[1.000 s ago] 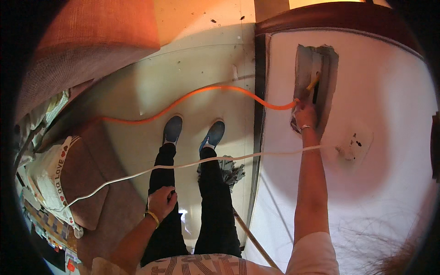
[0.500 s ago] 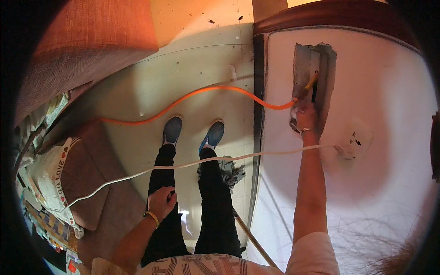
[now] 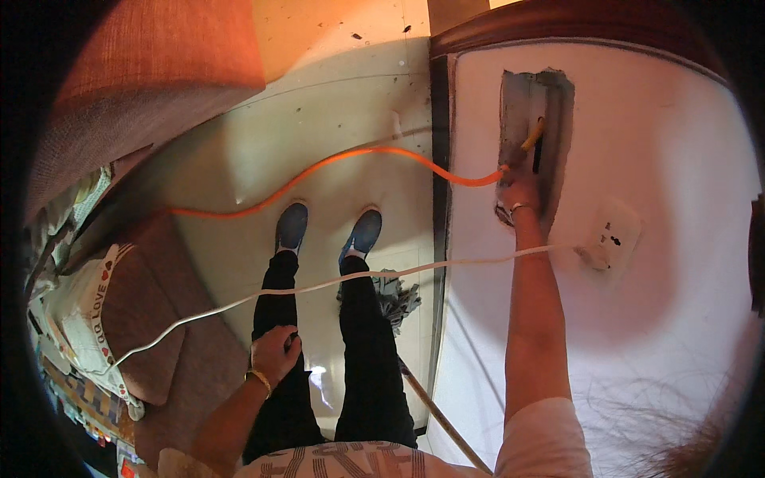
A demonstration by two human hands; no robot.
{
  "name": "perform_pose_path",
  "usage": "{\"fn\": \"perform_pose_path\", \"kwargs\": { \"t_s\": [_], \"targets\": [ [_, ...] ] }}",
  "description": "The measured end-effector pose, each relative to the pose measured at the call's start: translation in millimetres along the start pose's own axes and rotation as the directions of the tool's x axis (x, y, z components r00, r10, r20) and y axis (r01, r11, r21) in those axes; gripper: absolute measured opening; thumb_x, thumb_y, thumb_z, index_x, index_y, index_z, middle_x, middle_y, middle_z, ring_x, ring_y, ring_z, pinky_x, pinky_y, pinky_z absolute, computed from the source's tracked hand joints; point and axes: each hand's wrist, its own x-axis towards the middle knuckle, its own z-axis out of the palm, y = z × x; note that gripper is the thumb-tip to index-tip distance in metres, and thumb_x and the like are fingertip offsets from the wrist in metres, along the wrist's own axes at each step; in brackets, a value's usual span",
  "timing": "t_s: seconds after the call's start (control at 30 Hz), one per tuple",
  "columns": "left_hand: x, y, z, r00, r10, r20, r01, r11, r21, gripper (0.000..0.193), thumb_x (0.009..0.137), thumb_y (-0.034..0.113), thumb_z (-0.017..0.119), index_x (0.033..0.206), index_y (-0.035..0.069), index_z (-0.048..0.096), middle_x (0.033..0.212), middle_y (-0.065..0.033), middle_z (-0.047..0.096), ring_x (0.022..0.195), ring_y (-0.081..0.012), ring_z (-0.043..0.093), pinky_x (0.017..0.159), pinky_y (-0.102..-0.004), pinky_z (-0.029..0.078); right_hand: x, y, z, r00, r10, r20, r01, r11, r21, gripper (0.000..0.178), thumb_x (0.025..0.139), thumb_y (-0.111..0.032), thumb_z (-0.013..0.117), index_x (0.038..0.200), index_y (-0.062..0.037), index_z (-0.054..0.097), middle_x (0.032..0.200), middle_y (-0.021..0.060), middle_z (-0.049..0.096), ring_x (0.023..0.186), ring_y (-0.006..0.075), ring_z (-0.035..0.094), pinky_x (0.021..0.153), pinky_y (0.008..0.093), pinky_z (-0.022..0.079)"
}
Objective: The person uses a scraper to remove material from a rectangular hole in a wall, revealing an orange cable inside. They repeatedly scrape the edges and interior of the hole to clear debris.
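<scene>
My right hand point(image 3: 520, 193) reaches into a rough rectangular recess point(image 3: 562, 143) cut in the white wall. Its fingers are closed around the end of an orange hose point(image 3: 366, 150), just below a short yellow pipe point(image 3: 532, 135) that sticks out inside the recess. The exact joint between hose and pipe is hidden by the fingers. Over my left thigh, my left hand point(image 3: 275, 352) is curled closed. A small dark thing shows by its thumb, too little of it to name.
A white cord point(image 3: 335, 283) runs across to a plug in the wall socket point(image 3: 617, 233). A grey mop head point(image 3: 394, 299) with a wooden handle point(image 3: 442, 420) lies beside my right leg. On the left are a brown sofa point(image 3: 215, 350) and a red-orange covered piece point(image 3: 159, 64).
The view has shifted slightly, so the wall and recess sit a little further left. My right hand stays at the hose end, its grip slightly altered. My left hand is nearly still.
</scene>
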Motion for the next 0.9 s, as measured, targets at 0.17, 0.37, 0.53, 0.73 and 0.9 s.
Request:
{"fn": "perform_pose_path", "kwargs": {
  "t_s": [0.17,0.37,0.53,0.73,0.9],
  "targets": [
    [0.7,-2.0,-1.5,1.000,0.001,-0.015,-0.002,0.998,-0.067,0.019,0.075,0.019,0.063,0.091,0.008,0.061,0.071,-0.0063,0.058,0.066,-0.0233,0.058,0.060,-0.0356,0.047,-6.7,16.2,3.5,0.974,0.071,-0.216,0.027,0.908,0.419,0.022,0.076,-0.009,0.062,0.098,-0.0064,0.062,0.099,0.0164,0.063,0.090,0.0341,0.060,0.078,0.0416,0.048],
    [2.7,-3.0,2.2,1.000,0.001,0.022,0.000,1.000,-0.021,0.019,0.076,0.020,0.063,0.091,0.008,0.062,0.070,-0.0074,0.057,0.065,-0.0245,0.059,0.059,-0.0361,0.046,-24.1,-23.3,-17.6,0.974,0.108,-0.199,-0.087,0.990,0.110,0.017,0.076,-0.011,0.060,0.092,-0.0051,0.060,0.092,0.0168,0.064,0.084,0.0331,0.062,0.073,0.0403,0.049],
    [2.5,-4.5,3.0,1.000,-0.016,0.011,0.016,0.999,-0.039,0.019,0.076,0.020,0.063,0.092,0.008,0.062,0.070,-0.0076,0.058,0.065,-0.0246,0.059,0.059,-0.0360,0.046,-36.2,0.6,-24.3,0.983,-0.037,-0.181,0.071,0.980,0.185,0.026,0.078,-0.010,0.057,0.104,-0.0074,0.058,0.091,0.0156,0.063,0.082,0.0335,0.062,0.072,0.0398,0.049],
    [0.4,-5.2,0.2,1.000,0.021,-0.008,-0.021,0.999,-0.032,0.021,0.077,0.018,0.063,0.095,0.007,0.062,0.072,-0.0078,0.058,0.059,-0.0209,0.057,0.056,-0.0328,0.047,-56.5,-55.9,-62.0,0.835,-0.204,-0.511,0.337,0.924,0.183,0.026,0.079,-0.005,0.054,0.104,-0.0097,0.060,0.095,0.0128,0.063,0.094,0.0300,0.056,0.079,0.0383,0.045],
    [3.1,-0.2,0.1,0.997,-0.035,0.068,0.037,0.999,-0.028,0.022,0.077,0.021,0.062,0.094,0.007,0.062,0.073,-0.0075,0.059,0.067,-0.0232,0.060,0.062,-0.0356,0.048,0.3,-54.7,-60.5,0.797,-0.325,-0.509,0.288,0.945,-0.152,0.021,0.080,-0.009,0.058,0.100,-0.0103,0.062,0.100,0.0093,0.061,0.102,0.0243,0.054,0.087,0.0407,0.040]
  ]
}}
